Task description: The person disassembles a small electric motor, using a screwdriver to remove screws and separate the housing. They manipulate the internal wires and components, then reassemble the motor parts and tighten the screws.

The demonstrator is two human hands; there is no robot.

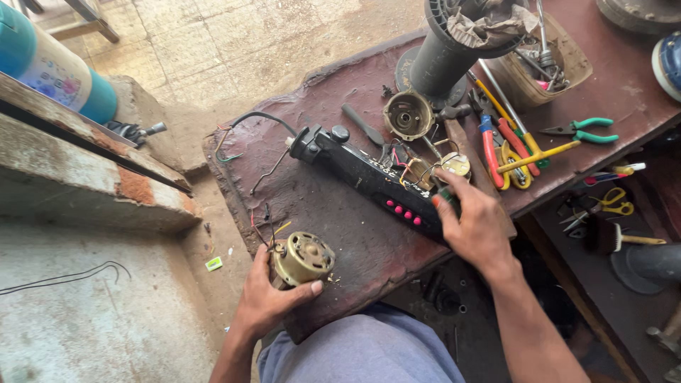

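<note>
Left hand fingers clasp a small brass motor; right hand fingers pinch a green-handled tool.

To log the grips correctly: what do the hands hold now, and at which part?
The left hand grips the small brass-coloured motor by its round body. The right hand rests on the black panel, near its pink buttons; a real grip cannot be told.

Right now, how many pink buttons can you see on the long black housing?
4 show, in a short row on the long black housing, near its end beside the right hand. That hand covers the end, so more may be hidden.
</note>
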